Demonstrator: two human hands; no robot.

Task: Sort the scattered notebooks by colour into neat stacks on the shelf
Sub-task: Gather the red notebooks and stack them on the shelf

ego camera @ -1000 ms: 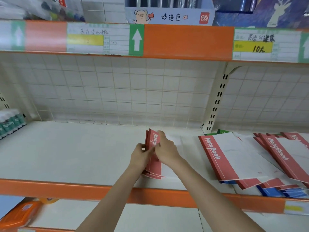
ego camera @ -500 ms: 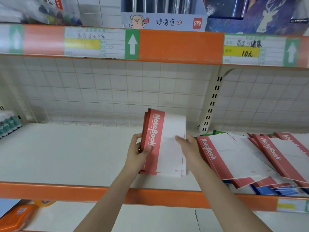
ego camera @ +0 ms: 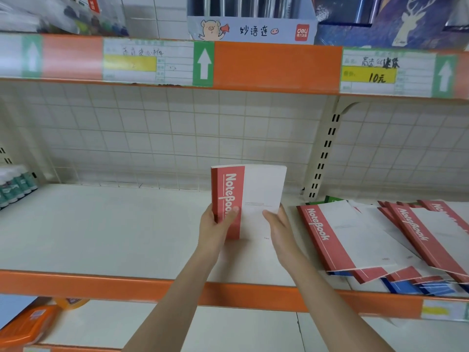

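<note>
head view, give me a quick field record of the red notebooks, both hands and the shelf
held item: small stack of red-spined white-covered paper notebooks, upright, lifted off the shelf
left hand: grip on the stack's red spine edge, thumb across the front
right hand: fingers straight, steadying the stack's right edge
shelf: cream board with orange front lip
unsorted pile: red, blue and green notebooks overlapping at the right
far left: white glue bottles with green labels
</note>
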